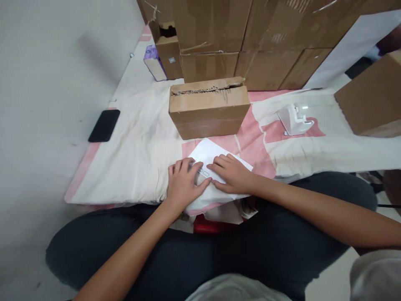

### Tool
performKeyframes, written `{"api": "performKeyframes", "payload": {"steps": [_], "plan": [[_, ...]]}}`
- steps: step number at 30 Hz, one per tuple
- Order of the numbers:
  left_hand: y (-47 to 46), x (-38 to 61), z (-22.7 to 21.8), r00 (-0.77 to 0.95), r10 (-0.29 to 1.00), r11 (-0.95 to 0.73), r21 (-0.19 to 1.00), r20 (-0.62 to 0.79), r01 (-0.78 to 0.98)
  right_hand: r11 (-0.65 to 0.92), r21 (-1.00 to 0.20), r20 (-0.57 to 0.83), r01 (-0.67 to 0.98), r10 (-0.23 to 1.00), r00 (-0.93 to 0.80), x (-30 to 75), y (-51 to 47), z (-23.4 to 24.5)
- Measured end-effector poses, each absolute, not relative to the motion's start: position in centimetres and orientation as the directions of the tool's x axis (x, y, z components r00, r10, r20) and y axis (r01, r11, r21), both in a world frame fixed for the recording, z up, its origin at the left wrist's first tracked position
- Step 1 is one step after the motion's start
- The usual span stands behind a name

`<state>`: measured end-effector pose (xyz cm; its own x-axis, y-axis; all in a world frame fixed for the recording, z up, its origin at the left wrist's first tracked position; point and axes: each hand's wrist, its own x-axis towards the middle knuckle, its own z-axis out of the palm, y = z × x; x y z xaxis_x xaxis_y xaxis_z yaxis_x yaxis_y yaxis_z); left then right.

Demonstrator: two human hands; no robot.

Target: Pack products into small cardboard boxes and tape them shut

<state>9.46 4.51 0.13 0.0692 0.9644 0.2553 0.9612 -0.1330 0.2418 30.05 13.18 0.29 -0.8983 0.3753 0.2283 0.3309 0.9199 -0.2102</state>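
Observation:
A white sheet of paper (206, 151) lies near the front edge of the cloth-covered surface, with small outlined shapes on it between my hands. My left hand (184, 182) rests over its left edge, palm down and fingers apart. Thumb and forefinger of that hand lie around the outlined shapes. Across from it, my right hand (233, 174) presses on the right part of the paper, its fingers lying on the sheet and thumb held away from them. Just beyond the paper stands a closed cardboard box (213, 115) with a ragged top seam.
Stacked cardboard boxes (209, 25) form a wall at the back. A white tape dispenser (294, 120) stands to the right, near another carton (372, 98). A black phone (104, 125) lies at the left edge by the wall. A purple-and-white packet (155, 62) stands behind.

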Motion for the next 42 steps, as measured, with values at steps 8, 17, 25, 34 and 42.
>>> {"api": "performKeyframes", "payload": {"steps": [8, 17, 25, 34, 42], "plan": [[5.00, 10.12, 0.29, 0.087, 0.939, -0.155, 0.183, 0.334, 0.971, 0.918, -0.220, 0.234, 0.330, 0.378, -0.896, 30.02, 13.18, 0.31], [5.22, 9.66, 0.29, 0.117, 0.954, -0.172, 0.185, 0.277, 0.968, 0.918, -0.213, 0.243, 0.334, 0.380, -0.892, 30.00, 13.08, 0.17], [5.32, 9.90, 0.16, 0.110, 0.954, -0.155, 0.148, 0.280, 0.977, 0.912, -0.219, 0.238, 0.347, 0.395, -0.887, 29.92, 13.16, 0.22], [5.25, 10.00, 0.32, 0.152, 0.947, -0.187, 0.101, 0.282, 0.977, 0.909, -0.226, 0.226, 0.349, 0.397, -0.889, 29.96, 13.21, 0.13], [5.49, 9.52, 0.19, 0.098, 0.958, -0.155, 0.200, 0.269, 0.967, 0.909, -0.226, 0.218, 0.350, 0.397, -0.892, 29.92, 13.21, 0.17]]}}
